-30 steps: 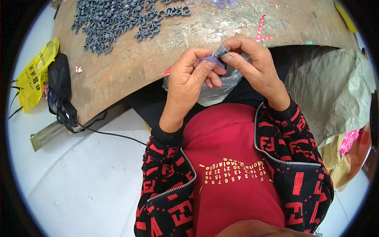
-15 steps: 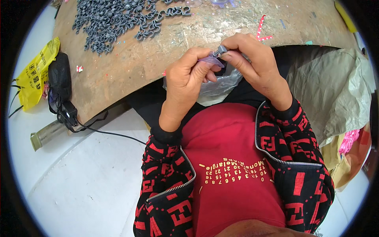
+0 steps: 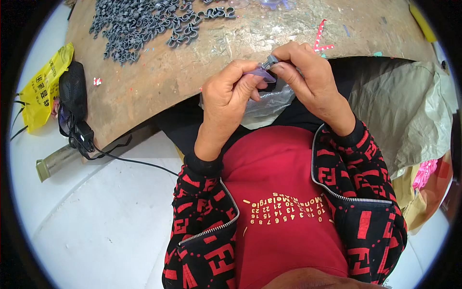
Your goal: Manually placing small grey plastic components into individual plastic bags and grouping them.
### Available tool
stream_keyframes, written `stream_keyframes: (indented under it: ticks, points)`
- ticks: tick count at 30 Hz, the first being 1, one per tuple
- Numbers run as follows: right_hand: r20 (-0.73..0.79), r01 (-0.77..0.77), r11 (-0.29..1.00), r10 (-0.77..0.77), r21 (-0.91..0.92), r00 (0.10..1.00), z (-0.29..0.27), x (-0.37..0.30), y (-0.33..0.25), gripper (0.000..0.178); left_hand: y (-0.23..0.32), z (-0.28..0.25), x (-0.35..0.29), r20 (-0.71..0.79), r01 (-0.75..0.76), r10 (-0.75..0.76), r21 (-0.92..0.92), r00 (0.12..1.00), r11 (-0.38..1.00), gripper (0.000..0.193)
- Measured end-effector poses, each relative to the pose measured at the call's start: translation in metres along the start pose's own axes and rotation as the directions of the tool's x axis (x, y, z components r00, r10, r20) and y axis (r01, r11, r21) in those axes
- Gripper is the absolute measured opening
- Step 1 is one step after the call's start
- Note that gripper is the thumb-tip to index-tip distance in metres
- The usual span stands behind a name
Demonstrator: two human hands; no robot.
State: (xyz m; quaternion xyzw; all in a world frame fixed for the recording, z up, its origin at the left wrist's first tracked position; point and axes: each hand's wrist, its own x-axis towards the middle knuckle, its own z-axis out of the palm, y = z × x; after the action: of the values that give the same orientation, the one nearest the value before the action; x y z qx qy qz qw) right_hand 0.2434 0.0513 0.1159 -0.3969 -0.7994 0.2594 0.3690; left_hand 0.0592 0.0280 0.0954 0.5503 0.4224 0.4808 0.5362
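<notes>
Above my lap, at the near edge of the table, my left hand (image 3: 224,96) is closed on a see-through purple suction cup (image 3: 263,74), pinched between thumb and fingers. My right hand (image 3: 310,79) is closed too, with a small grey plastic clip (image 3: 270,62) between its thumb and forefinger. Clip and suction cup meet at the cup's neck; how far they are joined, I cannot tell. Fingers hide part of both pieces. Beyond my hands, a heap of similar grey clips (image 3: 139,31) covers the far left of the worn table (image 3: 159,91).
Clear purplish pieces (image 3: 275,4) lie at the table's far edge. A red dotted ribbon (image 3: 319,37) is beyond my right hand. Left of the table are a yellow bag (image 3: 45,94), a black pouch (image 3: 73,89) and a cable (image 3: 130,162). A pale sack (image 3: 404,111) stands at right.
Both hands keep their hold on the clip and the suction cup. The cup is tilted slightly flatter; otherwise hardly anything has moved.
</notes>
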Motion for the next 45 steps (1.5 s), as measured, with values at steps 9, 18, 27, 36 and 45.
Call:
stream_keyframes:
  ticks: [9,18,27,36,45]
  points:
    - [0.061,0.238,0.957,-0.231,-0.168,0.971,-0.004,0.003,0.013,0.019,0.010,-0.007,0.001,0.057,-0.097,0.083,0.331,0.995,0.939,0.008]
    - [0.303,0.627,0.753,-0.562,-0.199,0.770,-0.018,0.020,0.024,0.028,0.022,-0.028,0.014,0.369,0.271,-0.312,0.160,0.875,0.949,0.016]
    - [0.170,0.522,0.838,-0.497,-0.162,0.851,-0.011,0.020,0.022,0.030,0.021,-0.034,0.022,0.294,0.084,-0.139,0.189,0.946,0.978,0.009]
    - [0.129,0.329,0.921,-0.307,-0.207,0.943,0.005,0.027,0.036,0.020,0.013,-0.033,0.030,0.229,-0.421,0.354,0.534,0.907,0.733,0.026]
    - [0.090,0.166,0.984,-0.160,-0.059,0.983,0.018,0.019,0.060,0.019,-0.018,-0.016,0.031,0.068,-0.208,0.200,0.481,0.977,0.852,0.028]
